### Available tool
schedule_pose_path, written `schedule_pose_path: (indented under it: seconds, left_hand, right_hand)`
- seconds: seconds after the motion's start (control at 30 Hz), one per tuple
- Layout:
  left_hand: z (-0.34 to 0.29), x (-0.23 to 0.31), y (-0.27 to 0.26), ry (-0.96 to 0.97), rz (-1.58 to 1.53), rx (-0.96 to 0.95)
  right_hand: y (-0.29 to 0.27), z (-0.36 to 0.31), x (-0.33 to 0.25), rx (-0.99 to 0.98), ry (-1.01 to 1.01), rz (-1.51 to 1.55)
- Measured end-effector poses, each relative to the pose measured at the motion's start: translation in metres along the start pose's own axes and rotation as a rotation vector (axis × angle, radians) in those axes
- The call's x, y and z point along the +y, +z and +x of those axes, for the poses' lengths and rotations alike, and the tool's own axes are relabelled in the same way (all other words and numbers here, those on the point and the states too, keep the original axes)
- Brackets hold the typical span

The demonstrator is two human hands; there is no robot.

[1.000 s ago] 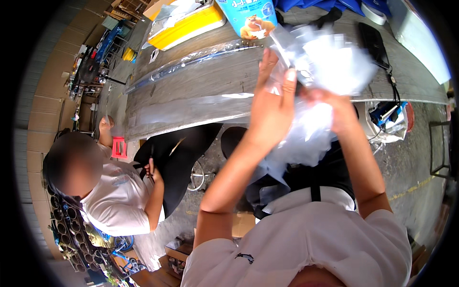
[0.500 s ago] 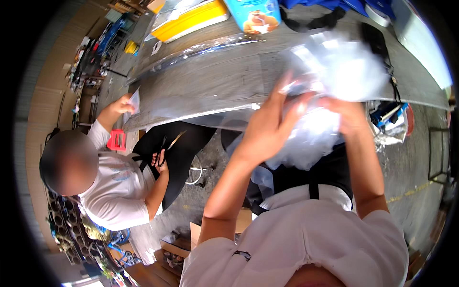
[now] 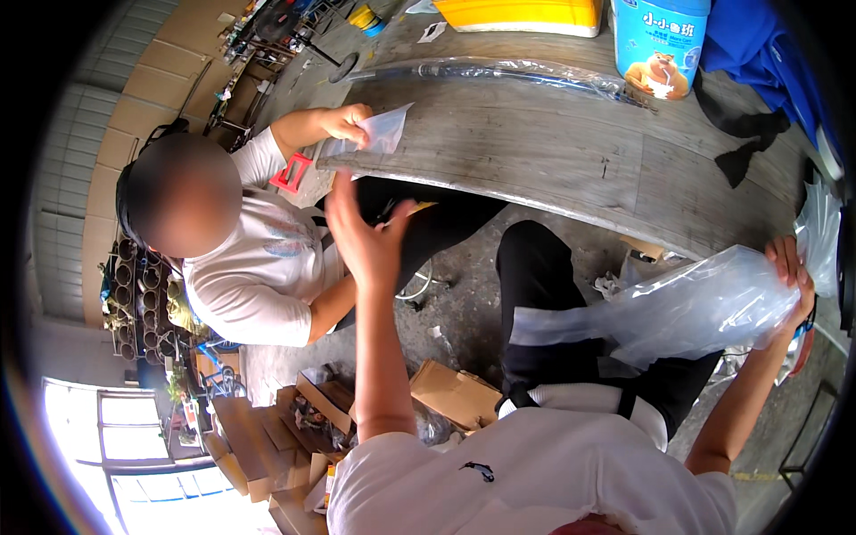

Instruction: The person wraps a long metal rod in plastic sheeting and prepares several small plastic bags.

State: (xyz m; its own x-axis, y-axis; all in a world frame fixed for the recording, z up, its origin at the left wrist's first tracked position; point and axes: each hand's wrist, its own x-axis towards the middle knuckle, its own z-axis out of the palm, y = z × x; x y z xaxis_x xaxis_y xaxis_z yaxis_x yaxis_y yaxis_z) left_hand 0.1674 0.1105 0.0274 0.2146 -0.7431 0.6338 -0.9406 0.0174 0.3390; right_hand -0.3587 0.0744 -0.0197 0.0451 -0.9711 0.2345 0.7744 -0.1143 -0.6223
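**Figure: Clear bag held out at right, free hand raised at centre**

In the head view we saw the right hand (image 3: 792,278), at the right edge of the frame, closed around the gathered end of a large clear plastic bag (image 3: 687,308). The bag stretched leftward from that grip across the lap, its loose end lying over the dark trousers (image 3: 544,285) at centre. The left hand (image 3: 361,234) stood raised at centre-left, palm spread and fingers apart, holding nothing and well apart from the bag. We judged the step in hand to be the drawing-out and straightening of the bag, with only one end under control. The next move, in our judgement, called for the free hand to come across to the loose end, so that the film could be held taut at both ends; thin film of this kind tends to sag and cling, so a pinch at the edge would serve better than a flat palm.

In the upper part of the frame ran a grey wooden table (image 3: 571,152), bearing a blue-and-white tin (image 3: 660,40) and a yellow box (image 3: 526,13). At upper left a seated co-worker (image 3: 259,267) in a white shirt held a small clear bag (image 3: 385,132) at the table's edge. Cardboard boxes (image 3: 455,392) lay on the floor at lower centre.
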Motion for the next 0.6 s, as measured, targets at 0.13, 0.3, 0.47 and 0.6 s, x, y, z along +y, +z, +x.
schedule_pose_path:
  seconds: [0.13, 0.3, 0.47, 0.6]
  left_hand:
    - [0.084, -0.027, 0.023, 0.331, 0.285, 0.098]
    - [0.122, -0.056, 0.076, 0.505, 0.254, -0.153]
    - [0.082, 0.004, 0.104, 0.583, 0.118, -0.230]
    - [0.053, 0.088, 0.110, 0.622, 0.058, -0.261]
  right_hand:
    - [-0.005, 0.000, -0.004, 0.003, 0.041, -0.035]
    - [-0.003, 0.001, -0.004, -0.030, 0.041, -0.033]
    - [0.003, 0.000, -0.001, 0.022, 0.039, -0.049]
    - [0.006, 0.000, -0.004, 0.057, 0.032, -0.106]
